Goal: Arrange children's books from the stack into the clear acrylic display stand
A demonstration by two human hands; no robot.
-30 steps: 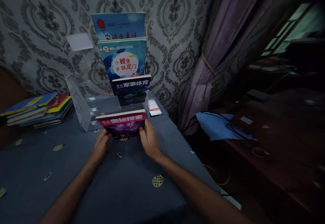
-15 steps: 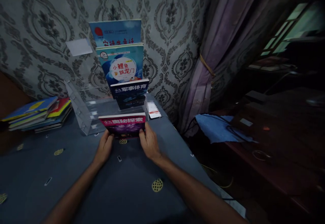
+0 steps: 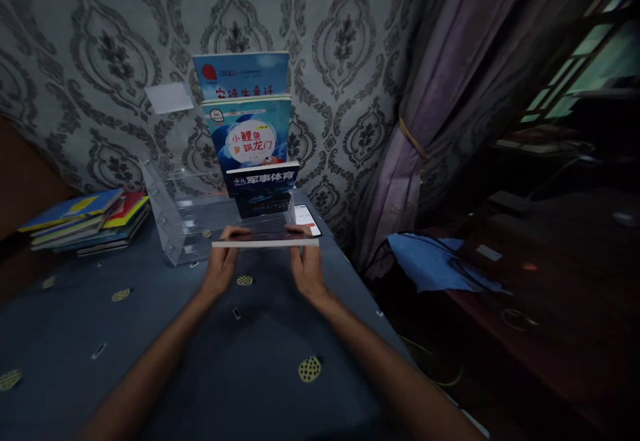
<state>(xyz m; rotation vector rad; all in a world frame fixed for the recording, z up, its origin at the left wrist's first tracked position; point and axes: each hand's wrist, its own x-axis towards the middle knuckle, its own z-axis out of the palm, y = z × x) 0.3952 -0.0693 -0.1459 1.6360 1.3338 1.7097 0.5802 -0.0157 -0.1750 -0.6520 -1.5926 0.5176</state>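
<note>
Both hands, left hand (image 3: 221, 266) and right hand (image 3: 307, 267), clamp a flat book (image 3: 265, 239) over the blue patterned tablecloth (image 3: 150, 334); damask wallpaper (image 3: 100, 47) behind, purple curtain (image 3: 440, 94) rightward.

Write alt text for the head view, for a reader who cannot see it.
Both hands, left hand and right hand, hold a thin book flat and edge-on before a clear acrylic tiered rack with three upright books, on a dark blue tablecloth. A colourful book stack lies left.
</note>
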